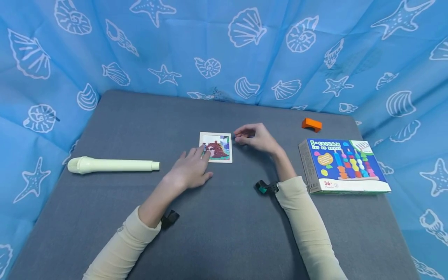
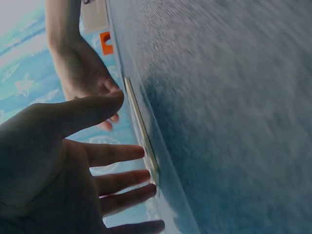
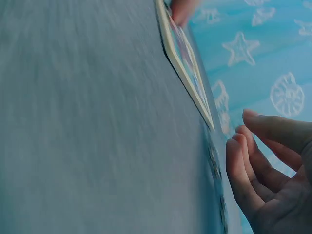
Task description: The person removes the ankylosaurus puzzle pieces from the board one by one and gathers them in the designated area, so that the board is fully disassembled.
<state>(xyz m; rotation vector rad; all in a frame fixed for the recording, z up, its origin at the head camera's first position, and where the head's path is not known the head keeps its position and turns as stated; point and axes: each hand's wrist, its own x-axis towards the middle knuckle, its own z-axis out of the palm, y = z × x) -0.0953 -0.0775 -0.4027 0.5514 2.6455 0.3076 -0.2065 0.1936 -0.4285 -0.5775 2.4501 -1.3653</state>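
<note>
A small square picture puzzle with a pale frame lies flat on the table; its picture has a reddish-brown figure. Spread fingers of my left hand rest on the puzzle's left part and cover some of the picture. In the left wrist view those fingers are straight, with the tips right at the board's edge. My right hand hovers just beyond the puzzle's right edge, fingers loosely bent. The right wrist view shows nothing between that thumb and fingers.
To the left lies a pale green toy microphone. A boxed bead set sits at the right, with an orange arch block behind it. Blue shell-patterned curtain borders the grey table at the back and sides.
</note>
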